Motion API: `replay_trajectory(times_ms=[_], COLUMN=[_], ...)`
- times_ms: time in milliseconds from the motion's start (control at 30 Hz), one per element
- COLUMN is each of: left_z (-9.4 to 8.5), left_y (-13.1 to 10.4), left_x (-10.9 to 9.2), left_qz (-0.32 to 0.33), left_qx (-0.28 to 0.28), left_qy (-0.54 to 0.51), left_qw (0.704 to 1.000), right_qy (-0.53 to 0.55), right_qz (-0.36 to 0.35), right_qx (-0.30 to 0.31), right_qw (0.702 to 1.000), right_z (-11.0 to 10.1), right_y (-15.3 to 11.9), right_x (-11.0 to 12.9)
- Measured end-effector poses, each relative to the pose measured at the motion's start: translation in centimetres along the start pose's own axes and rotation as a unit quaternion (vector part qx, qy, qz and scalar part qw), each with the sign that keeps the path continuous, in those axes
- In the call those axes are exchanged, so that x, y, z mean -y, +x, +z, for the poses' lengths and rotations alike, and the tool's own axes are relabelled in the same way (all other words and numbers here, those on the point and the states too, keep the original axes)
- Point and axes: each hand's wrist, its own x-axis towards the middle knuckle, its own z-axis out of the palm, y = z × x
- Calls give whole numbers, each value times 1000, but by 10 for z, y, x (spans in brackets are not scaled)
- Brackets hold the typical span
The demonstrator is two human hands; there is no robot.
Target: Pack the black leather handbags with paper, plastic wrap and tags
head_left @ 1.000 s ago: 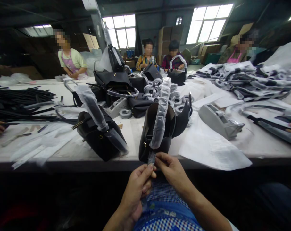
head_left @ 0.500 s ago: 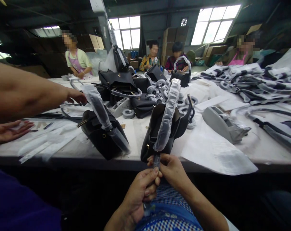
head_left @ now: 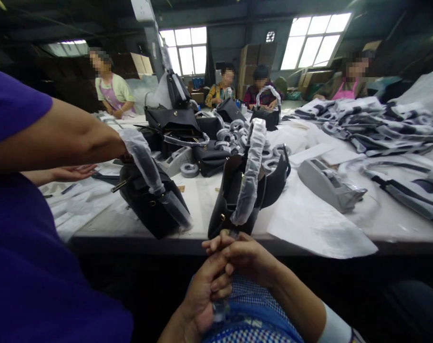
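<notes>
Running down from the black bag (head_left: pixel 231 183) on the bench (head_left: pixel 200 209), a plastic-wrapped strap (head_left: pixel 233 234) is now mostly covered by the pinching left hand (head_left: pixel 204 286) and right hand (head_left: pixel 254 257), suggesting a closer hold, while a co-worker's arm (head_left: pixel 84 136) is extended left of the bag.

Bright white multi-pane windows (head_left: pixel 315 40) light a dark bluish-grey wall (head_left: pixel 234 33) behind stacked brown cardboard boxes (head_left: pixel 256 59).
</notes>
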Motion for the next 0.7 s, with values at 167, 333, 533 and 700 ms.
replay_trajectory(times_ms=[167, 333, 533, 700], left_z=[4, 8, 12, 12], left_y=[2, 13, 17, 5], left_x=[1, 7, 4, -21], left_qz=[90, 195, 264, 374], left_qx=[-1, -41, -18, -52], left_qy=[156, 263, 414, 456], left_qw=[984, 944, 871, 805], right_qy=[-325, -416, -309, -394], right_qz=[-51, -250, -204, -203], right_qx=[-84, -303, -174, -200], right_qw=[941, 820, 913, 874], right_z=[-3, -4, 21, 35], right_y=[-37, -47, 15, 35], right_x=[29, 100, 192, 263])
